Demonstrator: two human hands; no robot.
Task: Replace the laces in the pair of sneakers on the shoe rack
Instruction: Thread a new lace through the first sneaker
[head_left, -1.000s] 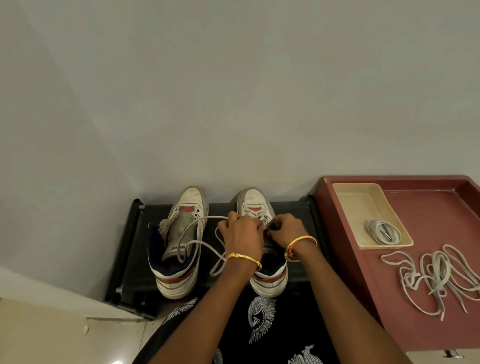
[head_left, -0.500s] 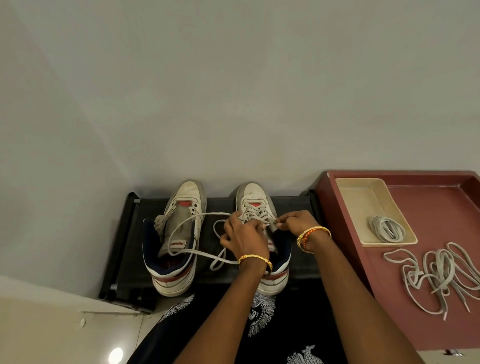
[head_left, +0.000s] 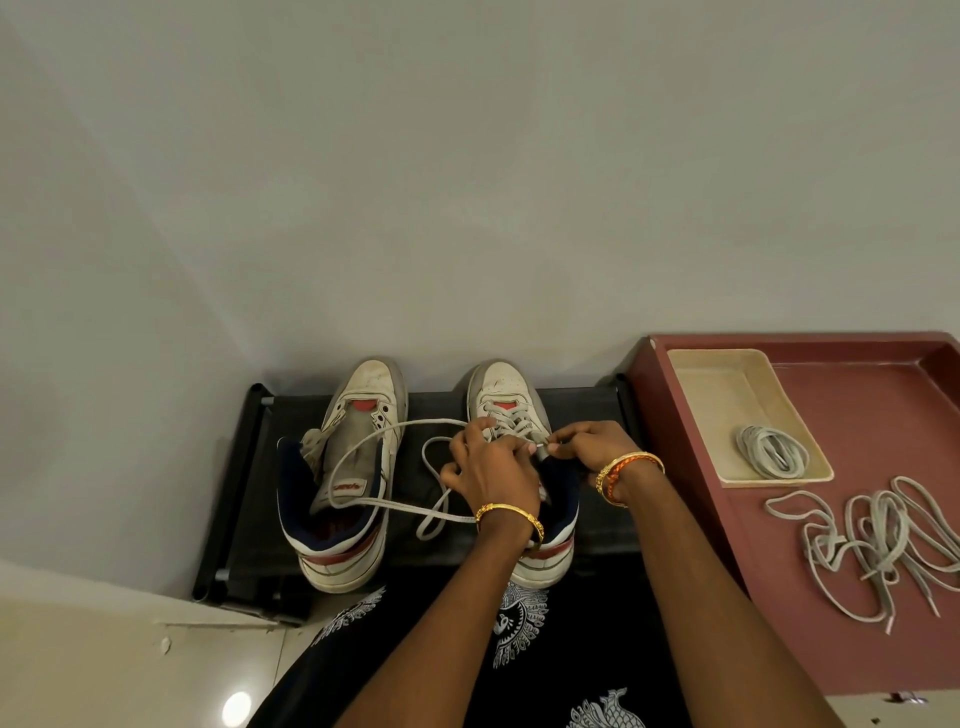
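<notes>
Two white sneakers with red and navy trim stand toes-to-wall on a black shoe rack (head_left: 291, 410). The left sneaker (head_left: 348, 478) has no lace and its tongue lies open. The right sneaker (head_left: 506, 395) carries grey lacing across its lower eyelets. My left hand (head_left: 493, 467) rests over that shoe's middle and pinches the lace. My right hand (head_left: 587, 444) pinches the lace tip at an eyelet on the shoe's right side. The loose grey lace (head_left: 384, 512) loops out over the left sneaker and the rack.
A dark red table (head_left: 857, 395) stands right of the rack. On it sits a beige tray (head_left: 727, 374) holding a coiled lace (head_left: 774, 452), with a tangle of loose laces (head_left: 878, 545) nearer me. A grey wall rises behind the rack.
My hands have shifted a little toward the toe of the right sneaker, and my right hand now pinches the lace tip by the eyelet. The loose loop has spread wider over the left sneaker.
</notes>
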